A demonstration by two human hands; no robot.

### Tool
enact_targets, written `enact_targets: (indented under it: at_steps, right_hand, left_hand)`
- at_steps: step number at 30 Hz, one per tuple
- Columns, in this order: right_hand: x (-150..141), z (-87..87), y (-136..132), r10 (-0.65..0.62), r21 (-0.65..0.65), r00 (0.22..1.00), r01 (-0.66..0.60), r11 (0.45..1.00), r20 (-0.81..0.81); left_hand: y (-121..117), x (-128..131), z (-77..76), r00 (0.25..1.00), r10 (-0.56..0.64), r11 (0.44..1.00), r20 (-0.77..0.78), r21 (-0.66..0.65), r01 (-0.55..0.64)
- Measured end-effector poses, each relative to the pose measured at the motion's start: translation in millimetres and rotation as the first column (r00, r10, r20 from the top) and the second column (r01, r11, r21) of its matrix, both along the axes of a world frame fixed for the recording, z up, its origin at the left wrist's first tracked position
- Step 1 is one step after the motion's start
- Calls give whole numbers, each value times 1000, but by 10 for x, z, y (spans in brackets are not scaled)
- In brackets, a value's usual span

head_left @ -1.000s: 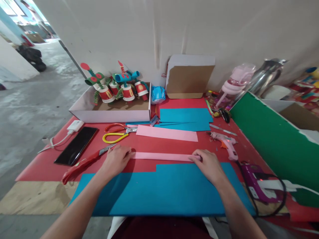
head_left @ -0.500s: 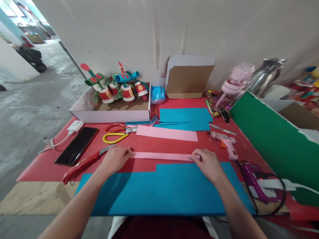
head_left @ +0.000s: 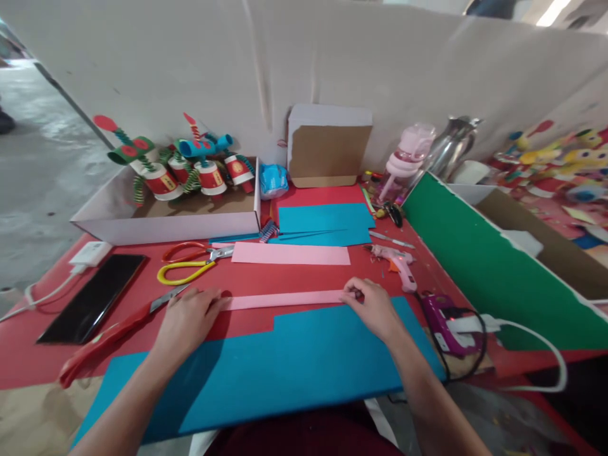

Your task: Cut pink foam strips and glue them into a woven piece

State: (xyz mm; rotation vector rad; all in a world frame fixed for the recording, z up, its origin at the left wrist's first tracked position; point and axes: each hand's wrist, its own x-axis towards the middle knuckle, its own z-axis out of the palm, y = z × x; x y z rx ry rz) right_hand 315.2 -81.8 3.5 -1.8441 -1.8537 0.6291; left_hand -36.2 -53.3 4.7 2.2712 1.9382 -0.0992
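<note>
A narrow pink paper strip (head_left: 285, 299) stretches between my hands, just above the edge of the blue paper sheets (head_left: 266, 367). Its left end is pinched in my left hand (head_left: 192, 316), closed with the fingertips on the strip. At the other end my right hand (head_left: 373, 308) is closed, thumb and finger gripping the paper. Beyond the strip lies a wider pink paper piece (head_left: 291, 253). Red-and-yellow-handled scissors (head_left: 190, 263) rest at its left, and a red-handled cutting tool (head_left: 118, 329) with a metal blade lies beside my left hand.
A pink glue gun (head_left: 396, 261) and a purple power unit (head_left: 451, 326) with cables lie at right, near a green-sided box (head_left: 489, 272). A phone (head_left: 90, 297) lies at left. Paper-cup figures (head_left: 209, 177) stand in a white tray (head_left: 166, 228); behind is blue paper (head_left: 323, 221).
The view has turned to the right, so the table things appear further left. Both hands still hold the pink strip, which now slants slightly upward to the right.
</note>
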Motion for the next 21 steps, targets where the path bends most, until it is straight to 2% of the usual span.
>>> enact_targets:
  at_steps: [8, 13, 21]
  right_hand:
    - [18, 26, -39, -2, -7, 998, 2, 1000, -60]
    - [-2, 8, -3, -38, -50, 999, 38, 998, 9]
    - [-56, -38, -17, -108, -32, 989, 111, 993, 104]
  left_hand:
    - [5, 43, 70, 998, -6, 1000, -59, -30, 4]
    - [8, 21, 29, 999, -7, 999, -44, -31, 5]
    - [-1, -25, -39, 999, -39, 999, -29, 24, 40]
